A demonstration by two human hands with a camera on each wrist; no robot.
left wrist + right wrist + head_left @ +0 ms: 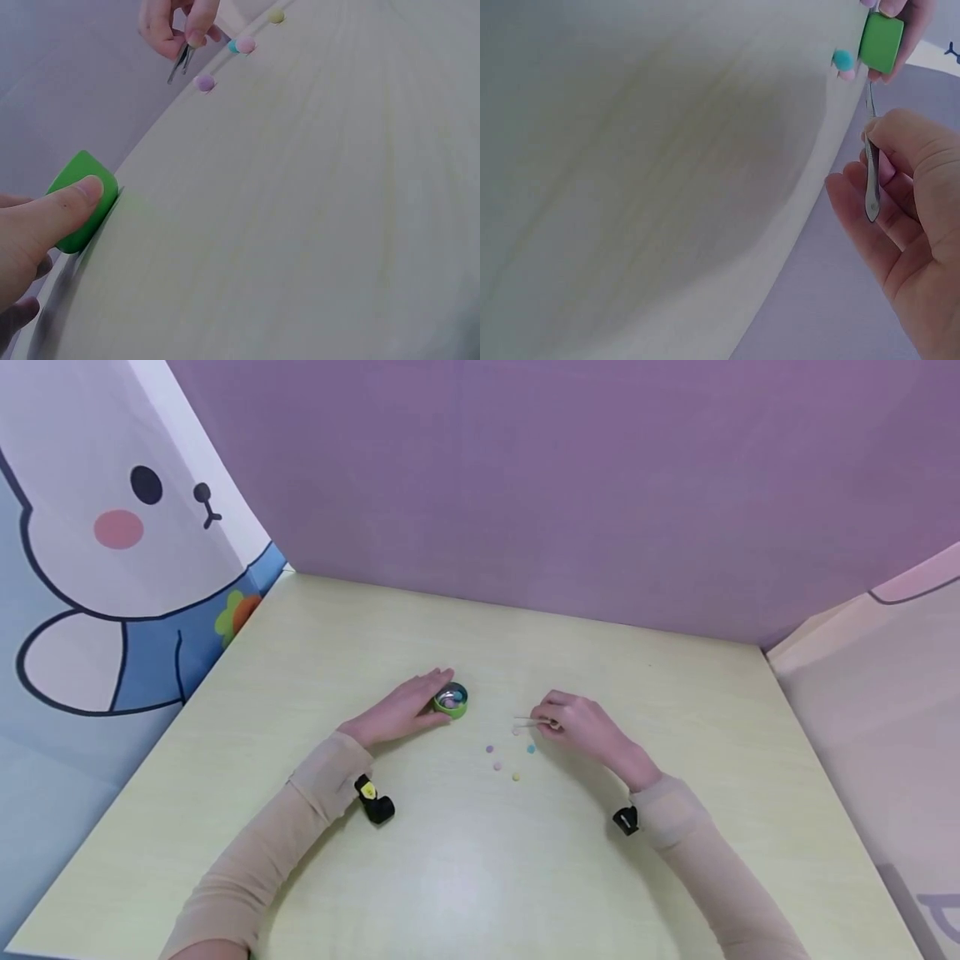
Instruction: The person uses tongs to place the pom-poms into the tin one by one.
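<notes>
Head view: a right hand point(588, 727) pinches tweezers point(873, 169) aimed toward the worktop's left edge point(153, 768) and the bowl point(455, 713) a left hand point(401, 710) grips.

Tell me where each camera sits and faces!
Head: worn there, looking forward and down at the table; left hand, right hand and both arms show.
Left wrist: worn there, looking at the green bowl; both hands show.
Right wrist: worn there, looking at the tweezers; both hands show.
Both wrist views share green bowl, tweezers and pom-poms.
</notes>
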